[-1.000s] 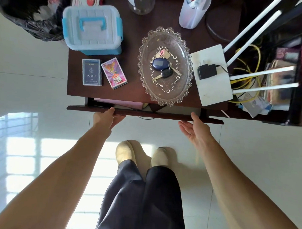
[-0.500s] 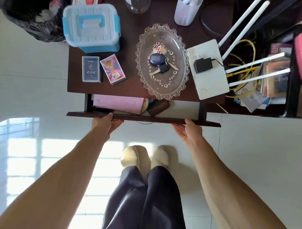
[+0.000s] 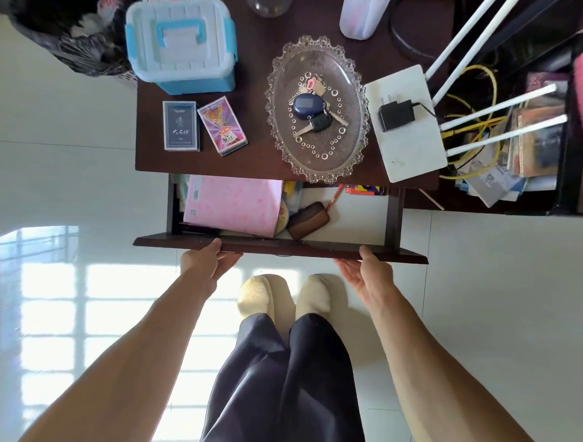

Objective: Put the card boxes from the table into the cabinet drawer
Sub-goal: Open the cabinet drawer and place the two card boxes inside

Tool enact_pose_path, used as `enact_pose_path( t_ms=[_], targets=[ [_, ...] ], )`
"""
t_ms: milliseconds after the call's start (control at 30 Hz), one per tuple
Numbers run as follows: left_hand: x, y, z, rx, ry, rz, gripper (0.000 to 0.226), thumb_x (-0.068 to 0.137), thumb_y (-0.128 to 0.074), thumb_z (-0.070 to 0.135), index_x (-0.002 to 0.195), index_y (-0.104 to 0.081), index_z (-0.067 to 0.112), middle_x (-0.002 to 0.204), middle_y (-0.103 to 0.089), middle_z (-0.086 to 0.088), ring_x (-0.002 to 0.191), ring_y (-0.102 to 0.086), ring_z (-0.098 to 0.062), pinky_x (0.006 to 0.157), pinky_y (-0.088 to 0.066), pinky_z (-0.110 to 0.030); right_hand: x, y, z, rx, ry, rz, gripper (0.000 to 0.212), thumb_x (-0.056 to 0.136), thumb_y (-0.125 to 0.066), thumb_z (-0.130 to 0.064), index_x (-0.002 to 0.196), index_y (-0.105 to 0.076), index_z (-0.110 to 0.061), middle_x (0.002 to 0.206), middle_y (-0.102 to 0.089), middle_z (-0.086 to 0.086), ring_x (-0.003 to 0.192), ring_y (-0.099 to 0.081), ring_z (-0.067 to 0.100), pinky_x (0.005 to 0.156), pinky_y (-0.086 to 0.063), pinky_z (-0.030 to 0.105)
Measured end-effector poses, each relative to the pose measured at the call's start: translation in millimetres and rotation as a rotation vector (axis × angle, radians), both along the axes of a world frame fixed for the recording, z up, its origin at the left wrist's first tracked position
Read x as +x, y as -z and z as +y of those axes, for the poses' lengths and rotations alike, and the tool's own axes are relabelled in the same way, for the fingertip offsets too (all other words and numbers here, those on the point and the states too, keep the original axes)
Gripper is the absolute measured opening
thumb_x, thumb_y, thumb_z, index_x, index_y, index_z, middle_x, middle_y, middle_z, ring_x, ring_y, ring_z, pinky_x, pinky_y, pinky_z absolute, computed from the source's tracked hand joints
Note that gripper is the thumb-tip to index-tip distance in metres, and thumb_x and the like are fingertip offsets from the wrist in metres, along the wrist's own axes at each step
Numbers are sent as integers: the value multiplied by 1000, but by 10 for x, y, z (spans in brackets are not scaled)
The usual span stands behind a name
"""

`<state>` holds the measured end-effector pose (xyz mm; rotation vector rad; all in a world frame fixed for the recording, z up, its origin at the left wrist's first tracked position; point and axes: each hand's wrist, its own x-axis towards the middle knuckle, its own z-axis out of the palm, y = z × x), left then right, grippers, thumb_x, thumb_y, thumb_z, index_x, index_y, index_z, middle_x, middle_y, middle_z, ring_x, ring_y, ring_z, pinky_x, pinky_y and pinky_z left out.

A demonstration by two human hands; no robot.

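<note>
Drawer (image 3: 349,219) held open at its front by both hands, left hand (image 3: 204,262) and right hand (image 3: 369,273) gripping; card boxes (image 3: 181,126) on worktop (image 3: 252,166), upper left, to be grasped next.

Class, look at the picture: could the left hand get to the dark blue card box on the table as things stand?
Probably yes. The left hand is on the drawer front, the dark blue card box lies uncovered just beyond it, nothing between.

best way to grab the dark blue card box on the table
The dark blue card box lies flat near the table's front left corner. Come from above and pinch its two long side edges. The left edge is free; the colourful card box sits close on the right, so slip a finger into that narrow gap. The left hand is nearer.
</note>
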<state>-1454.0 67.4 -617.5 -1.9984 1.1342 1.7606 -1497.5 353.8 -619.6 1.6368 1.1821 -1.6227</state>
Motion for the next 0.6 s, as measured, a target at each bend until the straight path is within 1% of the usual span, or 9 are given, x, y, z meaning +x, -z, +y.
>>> enact_pose_path(
  t_ms=[100,200,300,400,500,600],
  targets=[
    [110,-2,28,15,-11,2,13,93,-63,7,90,-61,-5,76,-73,-22,61,-76,-30,49,-60,-27,113,0,32,-1,11,-10,26,103,-58,-21,121,-55,-4,101,-73,22,82,-79,31,59,-65,35],
    [190,-6,34,20,-16,-9,13,93,-64,8,91,-61,-5,80,-72,-21,63,-76,-32,52,-63,-30,183,10,51,-1,22,-14,25,103,-59,-22,119,-57,-3,97,-75,22,77,-80,30,58,-64,35],
    [249,-14,39,23,-9,-24,12,93,-63,8,91,-60,-3,83,-73,-21,62,-76,-31,54,-63,-31,255,15,64,-7,26,-16,25,103,-58,-22,119,-57,-3,99,-75,23,79,-80,30,57,-64,34],
    [283,-30,58,22,3,-34,12,94,-63,9,92,-61,-3,85,-73,-22,61,-76,-30,55,-64,-31,306,13,67,-19,24,-10,26,104,-57,-22,120,-56,-2,103,-75,23,81,-79,31,60,-64,34],
    [298,-48,76,19,1,-50,11,94,-63,9,93,-61,-2,86,-72,-22,58,-75,-29,54,-64,-32,340,10,71,-6,18,-7,25,104,-55,-20,121,-55,-1,102,-75,23,80,-79,31,67,-65,36],
    [365,-73,90,23,0,-75,12,94,-63,9,97,-61,-2,87,-72,-22,60,-75,-30,55,-64,-33,427,-2,80,-10,9,-22,28,105,-54,-20,125,-55,-1,103,-76,23,88,-79,33,78,-64,39]
  ],
)
